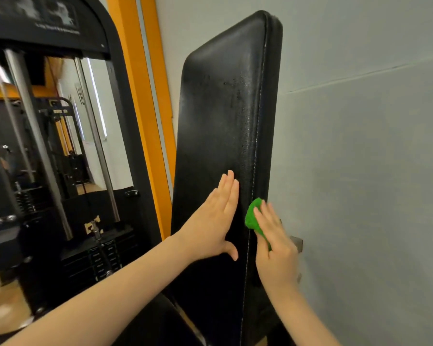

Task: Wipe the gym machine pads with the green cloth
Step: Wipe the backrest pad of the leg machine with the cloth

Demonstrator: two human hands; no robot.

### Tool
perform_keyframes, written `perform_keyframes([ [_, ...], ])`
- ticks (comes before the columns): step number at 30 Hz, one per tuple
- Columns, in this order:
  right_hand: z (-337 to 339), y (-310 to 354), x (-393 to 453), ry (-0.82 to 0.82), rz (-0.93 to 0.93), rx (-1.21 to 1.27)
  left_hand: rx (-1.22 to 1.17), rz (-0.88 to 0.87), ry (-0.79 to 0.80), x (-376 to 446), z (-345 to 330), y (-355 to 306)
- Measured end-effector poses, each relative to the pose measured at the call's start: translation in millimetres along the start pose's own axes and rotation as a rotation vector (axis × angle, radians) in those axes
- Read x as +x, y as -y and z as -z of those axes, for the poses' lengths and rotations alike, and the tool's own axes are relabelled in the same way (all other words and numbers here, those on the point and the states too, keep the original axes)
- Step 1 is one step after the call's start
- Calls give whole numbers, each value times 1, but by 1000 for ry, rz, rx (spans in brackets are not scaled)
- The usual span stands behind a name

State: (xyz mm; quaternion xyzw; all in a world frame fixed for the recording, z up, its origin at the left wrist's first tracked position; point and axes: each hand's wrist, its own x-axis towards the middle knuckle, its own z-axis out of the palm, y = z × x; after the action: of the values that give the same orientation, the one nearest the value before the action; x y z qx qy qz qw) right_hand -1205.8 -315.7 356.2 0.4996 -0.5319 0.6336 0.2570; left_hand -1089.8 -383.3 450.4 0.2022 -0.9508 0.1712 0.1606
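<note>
Left hand (pixel 216 218) flat on black back pad (pixel 220 116), right hand (pixel 276 242) with green cloth (pixel 252 217) at its edge.

L hand (pixel 216 221) flat, fingers straight | R hand (pixel 275 242) fingers extended, pressing
</note>
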Motion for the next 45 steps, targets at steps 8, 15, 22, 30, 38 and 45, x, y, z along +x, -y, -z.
perform_keyframes([
  [8,48,-2,10,175,157,-114,-7,4,21,-2,1,0],
  [15,36,33,191,160,399,-372,-51,42,2,-6,-8,0],
  [22,28,3,104,204,485,-317,-190,78,32,-17,-20,5],
  [30,35,-18,-35,402,342,-123,-201,29,33,-19,-20,6],
  [38,10,-3,16,-6,34,-3,-165,12,62,-18,-28,12],
  [45,1,-18,-122,85,-60,-28,-137,21,50,-16,-33,13],
])
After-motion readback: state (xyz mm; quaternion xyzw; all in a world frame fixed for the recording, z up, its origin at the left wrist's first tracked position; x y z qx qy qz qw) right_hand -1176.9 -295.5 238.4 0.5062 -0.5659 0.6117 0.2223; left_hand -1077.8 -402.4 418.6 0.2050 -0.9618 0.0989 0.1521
